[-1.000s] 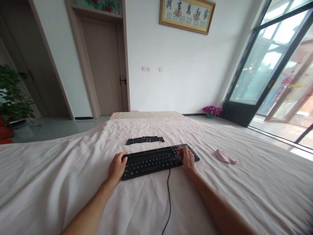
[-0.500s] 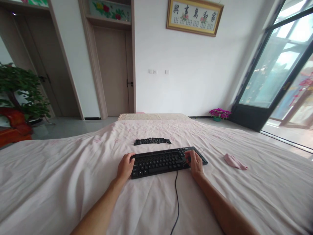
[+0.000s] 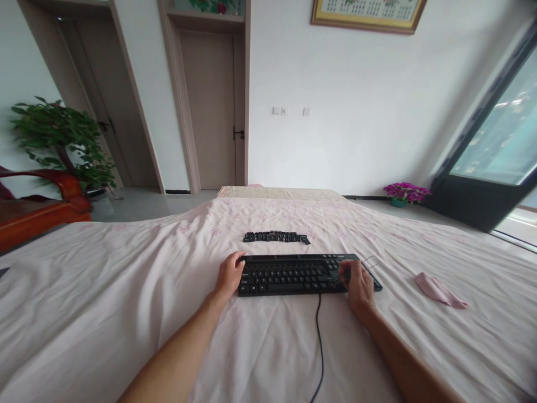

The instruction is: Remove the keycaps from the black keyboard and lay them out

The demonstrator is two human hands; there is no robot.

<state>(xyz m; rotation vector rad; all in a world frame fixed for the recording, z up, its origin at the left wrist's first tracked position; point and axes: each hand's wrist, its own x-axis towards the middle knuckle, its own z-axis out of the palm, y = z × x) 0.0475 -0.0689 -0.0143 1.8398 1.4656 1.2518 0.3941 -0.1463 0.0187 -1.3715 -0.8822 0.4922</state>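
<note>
A black keyboard [image 3: 289, 273] lies on the pale pink cloth, its cable trailing toward me. My left hand [image 3: 230, 275] grips the keyboard's left end, thumb on the top edge. Over the number-pad side, my right hand [image 3: 359, 282] is closed around a thin wire keycap puller [image 3: 371, 261]; one wire loop sticks out behind the hand and the other end reaches down toward the keys. The fingers hide its middle and part of the keyboard's right side. Beyond the keyboard, several loose black keycaps [image 3: 274, 237] form a row.
The wrinkled cloth [image 3: 146, 291] covers the broad surface. A folded pink cloth [image 3: 440, 290] lies to the right. The black cable [image 3: 320, 341] runs toward me between my arms. Farther off are a wooden chair [image 3: 67, 193], a potted plant [image 3: 62, 140] and purple flowers [image 3: 406, 192].
My view has shifted left and tilted down. The keyboard now sits more level, its left end no longer angled toward me. My right-hand fingers look more curled around the puller.
</note>
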